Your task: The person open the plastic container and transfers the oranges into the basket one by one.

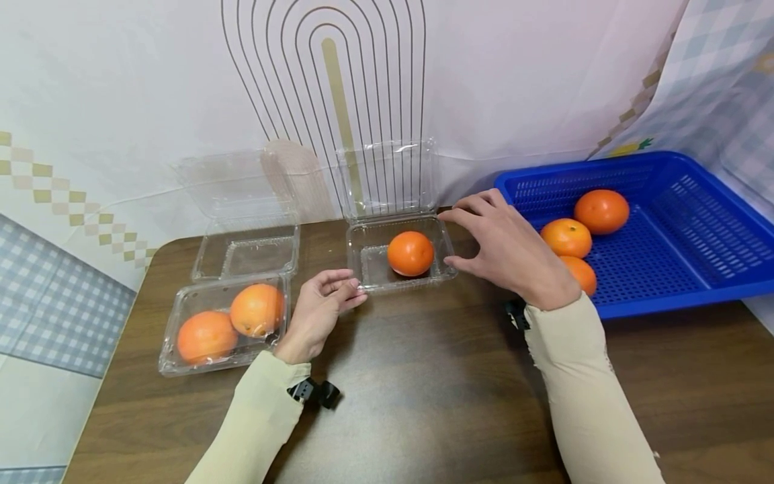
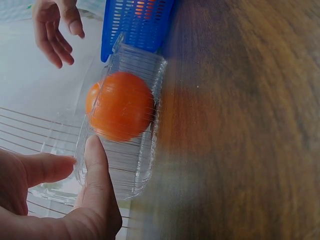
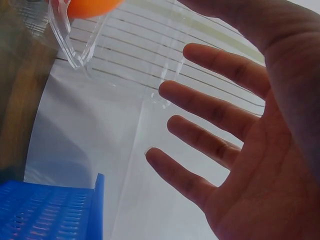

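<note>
Head view is showing the left hand (image 1: 317, 310) pinching the front left corner of a clear plastic clamshell box (image 1: 370, 263) between thumb and curled fingers. The right hand (image 1: 510, 250) is hovering just beside the box's right edge, fingers spread and relaxed, holding nothing; in the right wrist view its palm is facing the standing lid. One round, smooth orange (image 1: 410, 253) is sitting inside the thin, ribbed tray of this box, and the lid is standing upright against the wall.

To the left, a second clear box (image 1: 244, 249) is lying open, and nearer to the person a closed one (image 1: 224, 326) is holding two oranges. At the right, a blue perforated plastic basket (image 1: 695, 222) is holding three more oranges, just behind the right wrist.

Between the two forearms the dark wooden tabletop (image 1: 423, 390) is giving free room. A pale cloth with thin arch lines is hanging behind.
</note>
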`<action>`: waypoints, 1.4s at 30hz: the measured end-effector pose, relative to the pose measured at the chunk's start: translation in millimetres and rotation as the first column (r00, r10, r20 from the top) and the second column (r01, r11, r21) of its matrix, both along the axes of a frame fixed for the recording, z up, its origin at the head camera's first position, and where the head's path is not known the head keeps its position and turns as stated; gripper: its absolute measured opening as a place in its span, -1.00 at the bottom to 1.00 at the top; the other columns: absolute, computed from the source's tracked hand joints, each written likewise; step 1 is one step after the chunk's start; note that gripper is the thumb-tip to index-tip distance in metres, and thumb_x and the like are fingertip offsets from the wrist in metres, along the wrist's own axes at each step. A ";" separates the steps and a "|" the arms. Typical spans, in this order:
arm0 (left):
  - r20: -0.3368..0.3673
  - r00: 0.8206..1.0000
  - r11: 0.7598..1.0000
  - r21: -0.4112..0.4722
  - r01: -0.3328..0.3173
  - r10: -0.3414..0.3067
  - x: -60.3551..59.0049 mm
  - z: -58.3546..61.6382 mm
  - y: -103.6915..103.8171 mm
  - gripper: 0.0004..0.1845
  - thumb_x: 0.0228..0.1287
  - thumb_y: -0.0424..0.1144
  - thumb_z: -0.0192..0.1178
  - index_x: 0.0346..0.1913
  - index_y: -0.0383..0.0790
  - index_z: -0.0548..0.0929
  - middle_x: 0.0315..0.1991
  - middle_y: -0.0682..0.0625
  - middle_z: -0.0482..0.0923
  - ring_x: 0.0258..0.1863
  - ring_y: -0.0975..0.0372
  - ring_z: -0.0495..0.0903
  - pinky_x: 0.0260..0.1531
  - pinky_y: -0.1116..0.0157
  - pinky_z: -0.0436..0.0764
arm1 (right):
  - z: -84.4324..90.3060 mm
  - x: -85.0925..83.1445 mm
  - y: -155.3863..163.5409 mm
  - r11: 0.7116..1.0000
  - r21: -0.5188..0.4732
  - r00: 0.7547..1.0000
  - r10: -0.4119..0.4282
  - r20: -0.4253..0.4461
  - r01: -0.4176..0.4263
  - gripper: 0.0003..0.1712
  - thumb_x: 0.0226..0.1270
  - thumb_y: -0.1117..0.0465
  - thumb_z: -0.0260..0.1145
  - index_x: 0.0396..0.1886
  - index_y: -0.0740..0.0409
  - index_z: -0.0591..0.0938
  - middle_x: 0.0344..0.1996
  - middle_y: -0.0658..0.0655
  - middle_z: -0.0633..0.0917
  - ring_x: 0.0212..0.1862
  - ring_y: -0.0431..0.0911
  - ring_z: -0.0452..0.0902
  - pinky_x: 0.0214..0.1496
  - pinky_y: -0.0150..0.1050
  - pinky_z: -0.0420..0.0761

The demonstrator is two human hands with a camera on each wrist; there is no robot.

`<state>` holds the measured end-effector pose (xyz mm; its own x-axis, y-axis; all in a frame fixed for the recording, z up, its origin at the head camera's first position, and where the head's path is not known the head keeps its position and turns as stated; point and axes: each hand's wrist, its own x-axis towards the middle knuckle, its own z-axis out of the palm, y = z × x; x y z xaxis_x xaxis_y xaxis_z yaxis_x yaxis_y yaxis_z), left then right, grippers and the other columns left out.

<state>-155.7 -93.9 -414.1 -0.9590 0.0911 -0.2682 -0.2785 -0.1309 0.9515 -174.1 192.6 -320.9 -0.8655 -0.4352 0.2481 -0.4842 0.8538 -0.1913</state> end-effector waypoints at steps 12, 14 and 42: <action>0.002 1.000 1.000 -0.012 0.008 -0.008 0.3 1.4 0.1 -0.61 0.50 -0.50 0.07 0.31 -0.52 0.41 -0.05 -0.20 0.58 -0.25 0.27 0.74 0.08 0.23 0.81 | -1.4 -7.3 -9.6 1.000 0.019 1.000 0.021 0.007 -0.021 -0.28 0.14 -0.06 0.60 0.29 0.03 0.62 0.23 0.18 0.60 0.21 0.12 0.36 0.23 0.10 0.59; 0.002 1.000 1.000 -0.013 0.008 -0.008 0.5 1.8 0.3 -0.61 0.50 -0.50 0.07 0.31 -0.52 0.40 -0.05 -0.20 0.58 -0.24 0.27 0.73 0.08 0.23 0.81 | -2.8 -8.6 -12.4 1.000 0.019 1.000 0.023 0.006 -0.023 -0.28 0.14 -0.05 0.60 0.29 0.03 0.62 0.23 0.19 0.60 0.21 0.13 0.36 0.22 0.11 0.60; 0.005 1.000 1.000 -0.002 -0.001 0.001 0.8 2.0 0.4 -0.61 0.49 -0.50 0.08 0.30 -0.53 0.40 0.01 -0.28 0.56 -0.24 0.25 0.74 0.04 0.27 0.82 | -23.9 -17.4 -35.1 0.997 0.038 0.998 0.066 -0.001 -0.066 -0.29 0.18 -0.07 0.56 0.31 -0.01 0.60 0.24 0.19 0.58 0.26 0.11 0.35 0.27 0.11 0.63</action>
<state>-154.8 -93.5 -412.0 -0.9578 0.0900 -0.2730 -0.2831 -0.1294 0.9503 -191.5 157.6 -344.9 -0.8339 -0.5008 0.2321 -0.5403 0.8265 -0.1581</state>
